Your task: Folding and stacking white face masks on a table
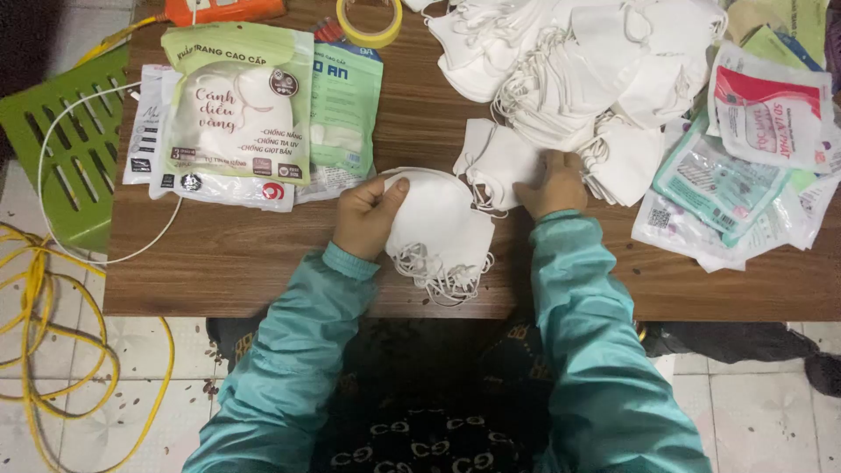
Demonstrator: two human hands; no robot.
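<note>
Your left hand [368,216] grips a small stack of white face masks [438,229] near the front edge of the desk [228,263], thumb curled over the stack's left rim and the other fingers under it; the masks' ear loops hang in a tangle toward the front edge. Your right hand [552,186] rests palm down just beside that stack, fingers bent and pressing on a single folded white mask [491,158] at the foot of the big loose heap of masks [569,70], which spreads toward the desk's back right. Printed mask packets [236,114] lie stacked at the back left corner, with a roll of yellow tape [369,21] at the back edge beside them. More flat clear packets [745,175] pile along the right edge. A green plastic crate [61,140] stands off the left edge, above yellow cable [35,350] on the floor.
</note>
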